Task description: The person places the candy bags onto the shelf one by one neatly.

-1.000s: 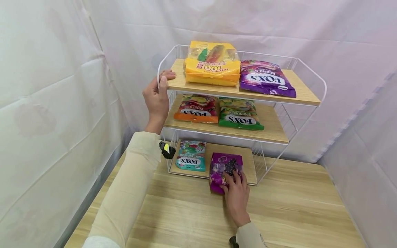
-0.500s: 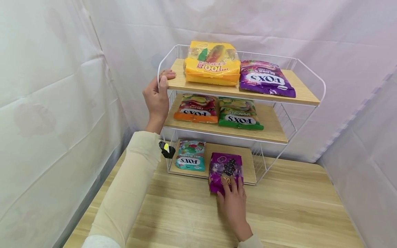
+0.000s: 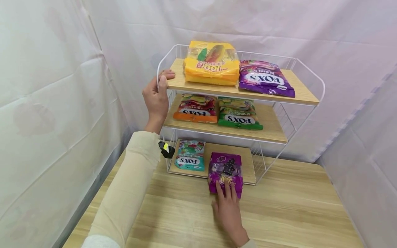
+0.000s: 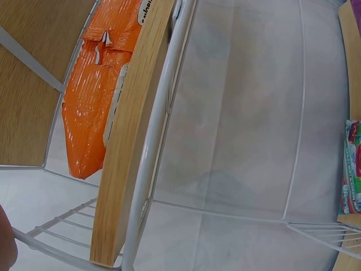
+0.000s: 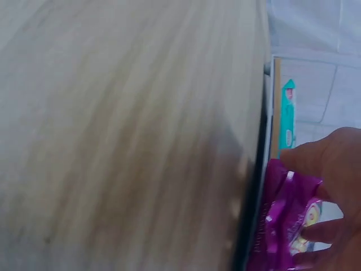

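Note:
A white wire rack (image 3: 305, 120) with three wooden shelves stands on the table. My left hand (image 3: 157, 96) grips the left end of its top shelf, thumb at the front edge and fingers over the board. On the bottom shelf, a purple candy bag (image 3: 224, 165) with a grape picture lies with its near end past the shelf's front edge. My right hand (image 3: 228, 210) rests its extended fingertips on that near end. The right wrist view shows the fingers spread over the purple bag (image 5: 276, 214). A teal candy bag (image 3: 190, 155) lies to its left.
On the top shelf are a yellow mango bag (image 3: 212, 65) and a purple berries bag (image 3: 266, 77). The middle shelf bears an orange-edged fruits bag (image 3: 196, 108) and a green spring tea bag (image 3: 238, 113). White cloth (image 3: 56, 103) hangs around the wooden table (image 3: 294, 206).
My right hand has slid back toward me and slightly left, from over the bag's middle to its near end. The left hand has stayed on the top shelf.

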Available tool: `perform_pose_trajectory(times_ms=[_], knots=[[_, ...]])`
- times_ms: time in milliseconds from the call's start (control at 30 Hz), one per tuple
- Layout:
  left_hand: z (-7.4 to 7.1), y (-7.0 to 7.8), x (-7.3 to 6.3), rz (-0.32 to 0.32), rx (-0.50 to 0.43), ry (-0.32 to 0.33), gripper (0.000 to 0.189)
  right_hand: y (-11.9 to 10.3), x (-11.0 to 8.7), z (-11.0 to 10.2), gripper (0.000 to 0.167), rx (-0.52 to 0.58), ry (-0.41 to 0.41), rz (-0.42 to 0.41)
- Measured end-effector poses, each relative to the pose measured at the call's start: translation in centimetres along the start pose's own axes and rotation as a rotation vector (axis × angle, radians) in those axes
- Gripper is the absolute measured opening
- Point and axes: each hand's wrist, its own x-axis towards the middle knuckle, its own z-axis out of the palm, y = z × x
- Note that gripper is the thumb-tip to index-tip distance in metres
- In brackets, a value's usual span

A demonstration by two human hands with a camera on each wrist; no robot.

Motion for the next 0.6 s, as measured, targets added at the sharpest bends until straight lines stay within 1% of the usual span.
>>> perform_pose_trajectory(times_ms=[167, 200, 333, 433, 533, 600], knots=[[0.0, 0.0, 0.1, 0.009, -0.013, 0.000, 0.028, 0.5, 0.2, 0.4, 0.063, 0.046, 0.029, -0.012], [0.0, 0.0, 0.0, 0.001, -0.013, 0.002, 0.028, 0.6, 0.2, 0.4, 0.061, 0.059, 0.032, -0.014], [-0.1, 0.0, 0.1, 0.013, -0.013, 0.002, 0.028, 0.8, 0.7, 0.1, 0.056, 0.102, 0.049, -0.012], [-0.1, 0.0, 0.1, 0.012, -0.015, 0.003, 0.028, 1.0, 1.2, -0.2, 0.052, 0.108, 0.049, -0.008], [-0.1, -0.1, 0.1, 0.025, -0.009, -0.001, 0.028, 1.2, 1.7, -0.4, 0.051, 0.101, 0.043, -0.004], [0.0, -0.1, 0.0, 0.013, -0.013, -0.001, 0.028, 1.5, 2.0, -0.3, 0.051, 0.095, 0.040, -0.008]])
